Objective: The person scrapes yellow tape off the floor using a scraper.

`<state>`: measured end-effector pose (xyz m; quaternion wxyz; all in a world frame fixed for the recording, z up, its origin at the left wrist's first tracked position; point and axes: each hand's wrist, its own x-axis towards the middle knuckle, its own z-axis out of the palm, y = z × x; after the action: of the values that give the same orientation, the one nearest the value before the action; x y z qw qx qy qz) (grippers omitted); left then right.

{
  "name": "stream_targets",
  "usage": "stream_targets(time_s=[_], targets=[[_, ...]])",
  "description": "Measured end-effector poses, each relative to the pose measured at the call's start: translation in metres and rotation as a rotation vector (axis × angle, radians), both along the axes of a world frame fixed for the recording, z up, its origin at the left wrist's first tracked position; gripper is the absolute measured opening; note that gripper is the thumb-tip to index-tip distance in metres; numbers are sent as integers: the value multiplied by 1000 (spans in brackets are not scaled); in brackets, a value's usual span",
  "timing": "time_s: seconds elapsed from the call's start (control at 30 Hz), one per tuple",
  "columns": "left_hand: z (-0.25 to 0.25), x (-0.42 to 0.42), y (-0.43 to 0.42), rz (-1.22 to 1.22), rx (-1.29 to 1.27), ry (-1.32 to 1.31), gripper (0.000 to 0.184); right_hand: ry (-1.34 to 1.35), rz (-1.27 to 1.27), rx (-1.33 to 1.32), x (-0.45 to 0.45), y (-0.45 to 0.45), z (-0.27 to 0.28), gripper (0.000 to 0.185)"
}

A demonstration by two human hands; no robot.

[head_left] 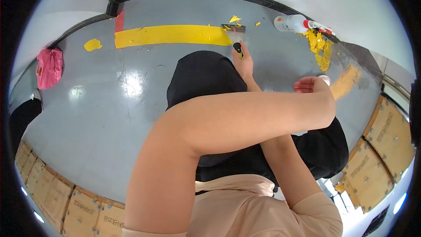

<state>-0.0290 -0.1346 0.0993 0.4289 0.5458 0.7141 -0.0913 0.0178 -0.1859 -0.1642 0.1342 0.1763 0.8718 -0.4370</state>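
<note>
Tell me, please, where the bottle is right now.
The bottle is at the upper right of the head view, on the floor, to the right of the scraper and beside the yellow scraps.

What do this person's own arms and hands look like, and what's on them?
The left hand and right hand are human and ungloved. Pale beige short sleeves end above the elbows, with no cables. No watch or bracelet shows; rings are too small to judge.
</note>
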Motion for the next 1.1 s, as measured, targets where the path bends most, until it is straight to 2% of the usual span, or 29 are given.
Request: stream_targets(time_s=[0.03,0.13,0.23,0.3,0.33,0.43,0.53,0.73,0.83,0.9,1.1], targets=[[1,0,-2,5,34,8,36,48,9,16,7,0,-1,50],[6,-4,-11,18,107,6,33,-60,-75,-8,42,-3,3,50],[8,-8,-13,7,133,-7,35,-21,-141,-183,57,-6,-9,50],[6,-8,-15,8,155,2,37,-48,-111,-52,45,-1,-11,50],[7,-7,-16,-1,153,-7,36,-62,-97,13,34,-7,6,50],[7,-5,-18,3,155,-26,36,-106,-94,-16,-11,5,-11,49],[3,-5,-16,51,169,-33,38,95,127,102,-34,8,7,50],[5,-9,-17,28,174,-21,37,-117,769,144,-67,-16,33,44],[0,-7,-14,68,170,-41,34,-93,943,258,-73,-27,23,43],[-3,-5,-8,79,126,-13,32,-134,922,264,-79,-22,25,43],[5,-9,-14,137,302,-18,30,-184,842,286,-95,50,42,40]])
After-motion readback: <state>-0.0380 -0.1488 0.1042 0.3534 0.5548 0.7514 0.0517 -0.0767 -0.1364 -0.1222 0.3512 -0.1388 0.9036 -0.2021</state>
